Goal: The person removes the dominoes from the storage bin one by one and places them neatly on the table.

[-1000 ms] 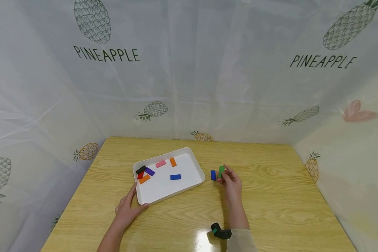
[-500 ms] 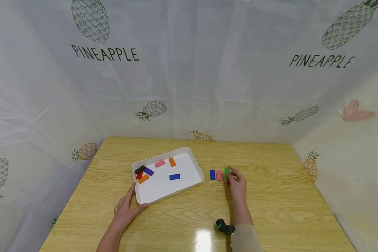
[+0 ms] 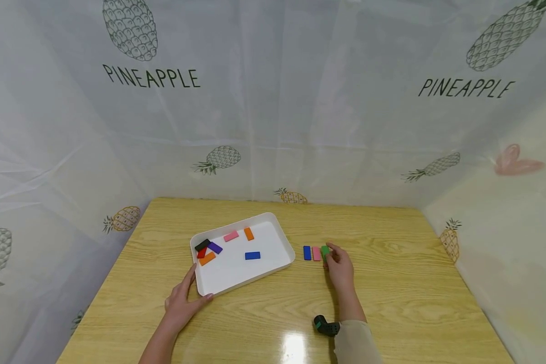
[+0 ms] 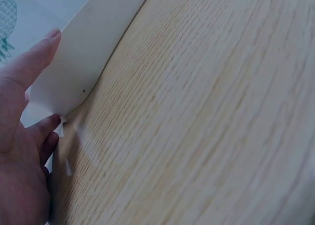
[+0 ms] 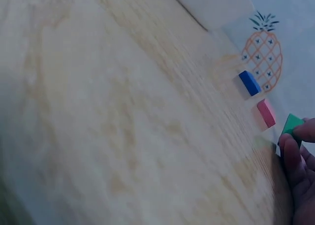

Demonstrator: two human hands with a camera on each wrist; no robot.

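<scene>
My right hand [image 3: 342, 269] pinches a small green block [image 3: 325, 253] at the right end of a short row on the table. To its left lie a pink block [image 3: 316, 254] and a blue block [image 3: 307, 253], side by side with narrow gaps. In the right wrist view, thumb and fingers hold the green block [image 5: 291, 124] just past the pink block [image 5: 266, 112]. My left hand [image 3: 182, 300] spreads thumb and fingers around the near-left corner of a white tray [image 3: 236, 282], touching its sides. The left wrist view shows the thumb along the tray wall [image 4: 81, 57].
Inside the tray lie a blue block [image 3: 252, 256], a pink block [image 3: 231, 236], two orange blocks, and a black block [image 3: 202, 244] clustered with red and purple ones. A pineapple-print curtain [image 3: 273, 126] stands behind the wooden table [image 3: 391, 283].
The green block first moved right from over the pink block, uncovering it, then came slightly back left and nearer the front, beside the pink one. My left hand has stayed at the tray.
</scene>
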